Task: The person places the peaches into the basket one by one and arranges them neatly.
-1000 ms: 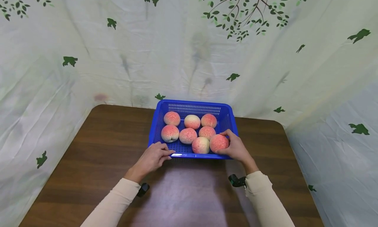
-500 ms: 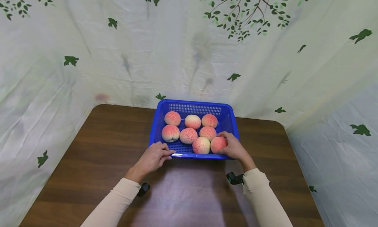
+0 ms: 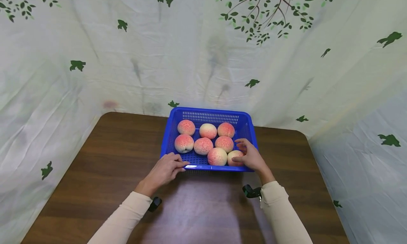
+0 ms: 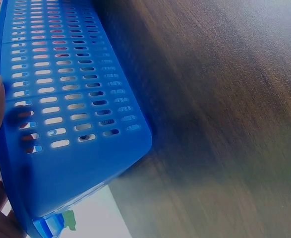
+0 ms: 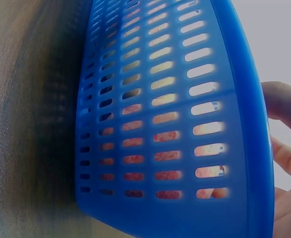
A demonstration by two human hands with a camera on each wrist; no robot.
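Observation:
A blue plastic basket [image 3: 166, 131] with slotted walls stands on the table, several pink-and-cream peaches [image 3: 184, 143] lying inside it. My left hand [image 3: 165, 169] holds the front rim near the left corner, its thumb outside the wall in the left wrist view. Over the front right corner of the basket, my right hand [image 3: 252, 158] has its fingers and thumb spread around a pale-sided peach [image 3: 233, 157]. The thumb overlaps this peach, while the fingertips stand apart from it at the back. Left of it rests another cream-and-pink peach [image 3: 217, 156]. The right wrist view shows peaches through the slots.
The brown wooden table [image 3: 127, 148] extends to both sides of the basket and in front of it. A pale curtain [image 3: 190, 60] printed with leaves hangs right behind the table's far edge and along both sides.
My right hand has lowered the peach into the front right corner and loosened its fingers. The peach has turned, showing its pale side. My left hand stays on the rim.

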